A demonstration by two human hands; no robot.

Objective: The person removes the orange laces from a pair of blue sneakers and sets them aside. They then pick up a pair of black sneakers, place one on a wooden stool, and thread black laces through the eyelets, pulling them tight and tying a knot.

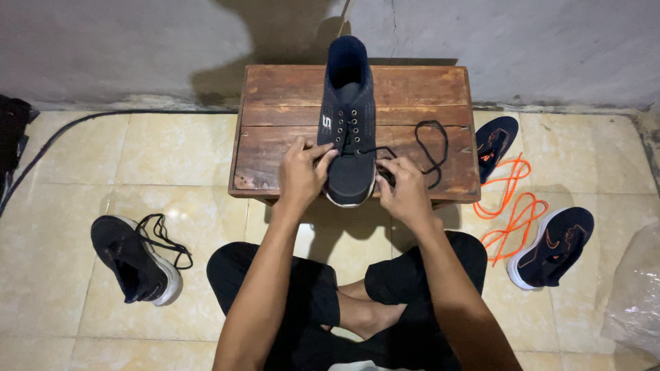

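A dark navy shoe [348, 103] stands on a low wooden stool [275, 137], toe toward me. My left hand [301, 172] pinches the shoe's left eyelet row near the toe. My right hand [402, 185] grips the black lace [433, 148] at the shoe's right side. The lace loops loosely across the stool top to the right.
A matching dark shoe [137, 261] with a black lace lies on the tiled floor at left. Two navy shoes with orange trim [553, 247] [496, 141] and loose orange laces [512, 203] lie at right. A clear plastic bag [636, 295] sits far right. My crossed legs are below the stool.
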